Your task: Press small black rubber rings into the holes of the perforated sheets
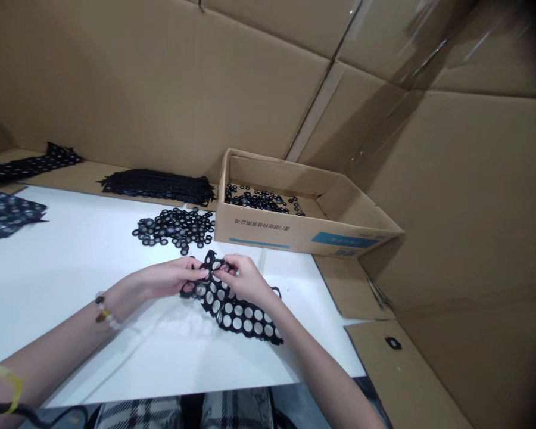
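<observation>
Black holed strip [234, 313] lies on our white table [71, 286], its long axis running from our hands down toward the near right. Our left hand [167, 280] and right hand [245, 280] both pinch its upper end between thumbs and fingers, the two grips almost touching. Loose black rings [174, 229] sit heaped beyond, just beside a cardboard box [268, 232].

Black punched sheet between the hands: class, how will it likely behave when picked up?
It looks floppy: the black punched sheet buckles where the left hand and right hand pinch it. Its many holes suggest it is light for its size, and it probably won't roll.
</observation>
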Tool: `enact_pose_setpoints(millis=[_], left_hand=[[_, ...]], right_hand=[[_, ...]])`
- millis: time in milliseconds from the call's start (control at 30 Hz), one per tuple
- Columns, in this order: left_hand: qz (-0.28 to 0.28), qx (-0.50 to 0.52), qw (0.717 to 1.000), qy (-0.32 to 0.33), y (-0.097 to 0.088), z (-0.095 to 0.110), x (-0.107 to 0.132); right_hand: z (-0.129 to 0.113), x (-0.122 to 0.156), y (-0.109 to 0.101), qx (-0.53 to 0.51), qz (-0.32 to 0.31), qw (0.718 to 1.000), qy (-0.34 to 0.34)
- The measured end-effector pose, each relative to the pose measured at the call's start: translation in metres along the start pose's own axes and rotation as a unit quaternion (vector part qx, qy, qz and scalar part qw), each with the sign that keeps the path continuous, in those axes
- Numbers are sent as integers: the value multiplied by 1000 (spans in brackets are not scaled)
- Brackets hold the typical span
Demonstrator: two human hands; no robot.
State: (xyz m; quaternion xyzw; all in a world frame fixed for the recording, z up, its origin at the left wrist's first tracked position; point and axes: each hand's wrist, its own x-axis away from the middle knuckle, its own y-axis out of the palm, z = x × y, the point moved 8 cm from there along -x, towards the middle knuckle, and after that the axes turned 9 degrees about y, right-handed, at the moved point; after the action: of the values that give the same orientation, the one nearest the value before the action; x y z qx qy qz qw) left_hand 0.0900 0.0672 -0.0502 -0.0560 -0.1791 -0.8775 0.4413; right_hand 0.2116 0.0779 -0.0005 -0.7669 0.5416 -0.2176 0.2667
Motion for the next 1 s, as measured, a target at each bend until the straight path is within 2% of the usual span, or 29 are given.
enact_pose_setpoints(millis=[67,167,267,333,433,500,567,667,700,767,833,867,1000], left_hand=[[18,21,1000,-3,-1,0,0],[56,15,998,4,-7,5,1],[66,-25,998,0,-10,7,2],[59,-44,997,-3,-9,7,2],[42,-68,997,22,-3,13,3],[25,-91,995,43,1,17,3],[4,-116,992,44,5,19,4],[-24,-140,989,32,9,19,6],[-34,-145,988,31,10,19,6],[-49,-148,987,32,11,20,6],[-56,-152,986,30,10,20,6],[-52,-160,985,29,9,20,5],[-23,-233,970,62,2,24,2]], right_hand=[[-7,2,-10,39,64,996,-47],[-23,12,-28,79,167,971,-151],[-34,20,-23,90,144,958,-229],[-35,21,-14,85,114,957,-253],[-32,19,-7,54,108,965,-233],[-24,13,-8,9,102,979,-177],[-9,6,-19,-74,122,985,-95],[18,0,-48,-201,177,964,5],[25,-3,-54,-210,172,962,28],[33,-9,-51,-165,92,979,70],[33,-10,-41,-103,23,992,74],[29,-9,-37,-88,18,995,52],[1,-1,-27,-99,77,990,-62]])
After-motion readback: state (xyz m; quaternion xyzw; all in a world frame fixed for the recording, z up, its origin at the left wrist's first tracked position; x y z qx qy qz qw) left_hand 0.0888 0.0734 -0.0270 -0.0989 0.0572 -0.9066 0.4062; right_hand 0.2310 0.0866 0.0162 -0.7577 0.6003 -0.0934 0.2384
